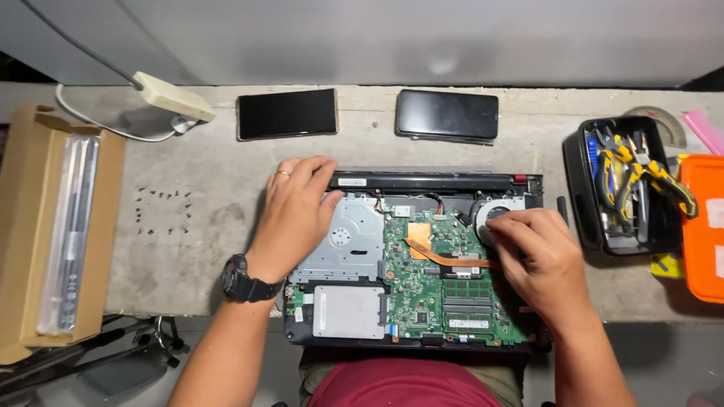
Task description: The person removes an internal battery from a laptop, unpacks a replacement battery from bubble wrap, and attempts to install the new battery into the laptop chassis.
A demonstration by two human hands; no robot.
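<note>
An opened laptop (411,260) lies bottom-up on the desk in front of me, its green circuit board (422,294), silver drive (348,310) and copper heat pipe showing. My left hand (296,211), with a ring and a black wristwatch, rests on the laptop's upper left, fingers touching the long black battery bar (430,182). My right hand (537,252) rests on the right side of the board, fingertips pressed at the round cooling fan (494,211). Neither hand holds a tool that I can see.
Two dark phones (287,114) (447,115) lie at the back of the desk. Several small black screws (162,209) are laid out to the left. A cardboard box (53,226) sits far left, a black tray of pliers (626,185) and an orange box (704,226) far right.
</note>
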